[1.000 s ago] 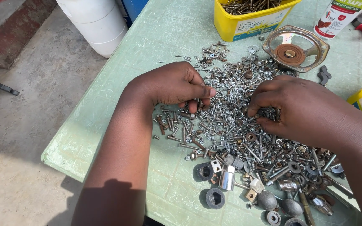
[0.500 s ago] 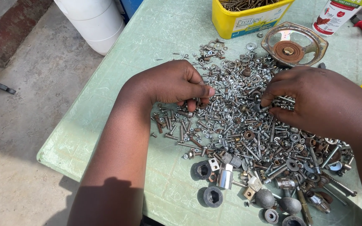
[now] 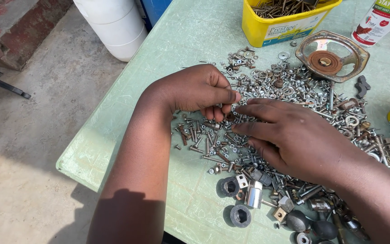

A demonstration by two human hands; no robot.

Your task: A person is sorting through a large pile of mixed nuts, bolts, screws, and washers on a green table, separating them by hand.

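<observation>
Bottom of frame: dark round rubber bushings sit slightly apart from heap.

Mid frame: left hand pinched shut on small screw, too tiny to make out. Right hand flat, fingers loose, holding nothing, combing big pile of mixed silver screws, nuts and washers on pale green table.

Top: yellow plastic tub of screws fairly full; most of the pile looks unsorted.

Bright, even daylight, sharp across the frame

Soft daylight falls on the green tabletop and throws a dark shadow of the person onto the concrete floor at lower left (its edge is fairly crisp). The chrome sleeve and scattered screws catch small glints. No motion blur shows on either hand; the near forearm is dim, shaded.
</observation>
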